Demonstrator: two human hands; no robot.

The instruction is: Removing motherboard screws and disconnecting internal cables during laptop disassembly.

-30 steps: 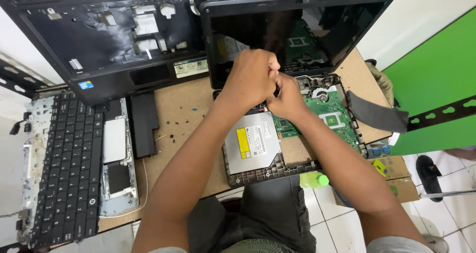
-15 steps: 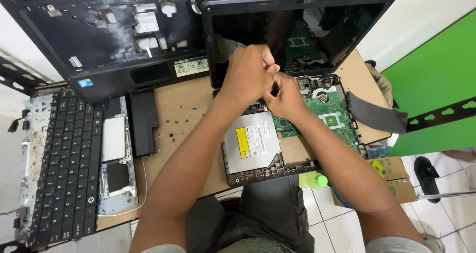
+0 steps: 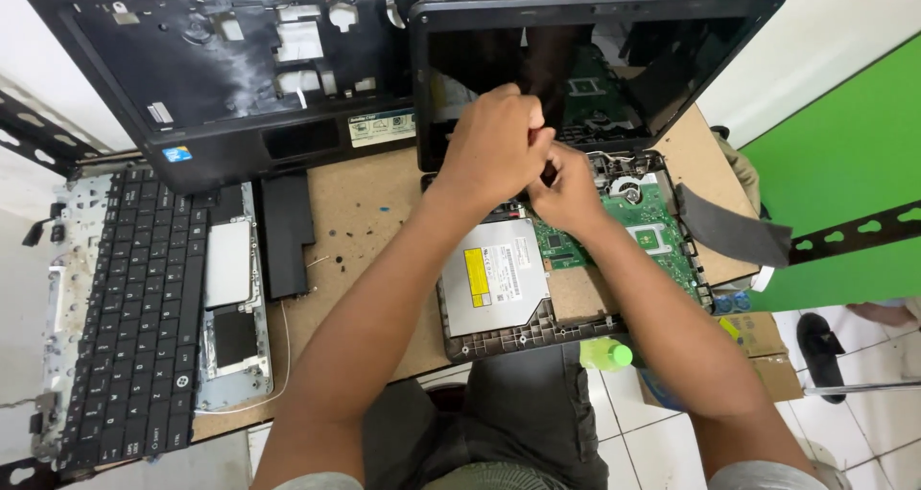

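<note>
Over the last second both hands have stayed bunched together above the opened laptop base (image 3: 576, 260), the left hand (image 3: 494, 149) lifting only slightly toward the dark screen (image 3: 595, 58), so the fiddly work near the hinge goes on. The left fingers (image 3: 526, 125) are curled shut and the right hand (image 3: 568, 194) pinches beneath them, though whatever small part they grip is hidden; the silver optical drive (image 3: 494, 277) sits untouched on the tabletop (image 3: 355, 212), just below them

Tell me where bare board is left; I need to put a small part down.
Bare brown board lies between the flat black battery bar and the silver optical drive. The opened laptop base with green circuit board is crowded under both hands.
</note>
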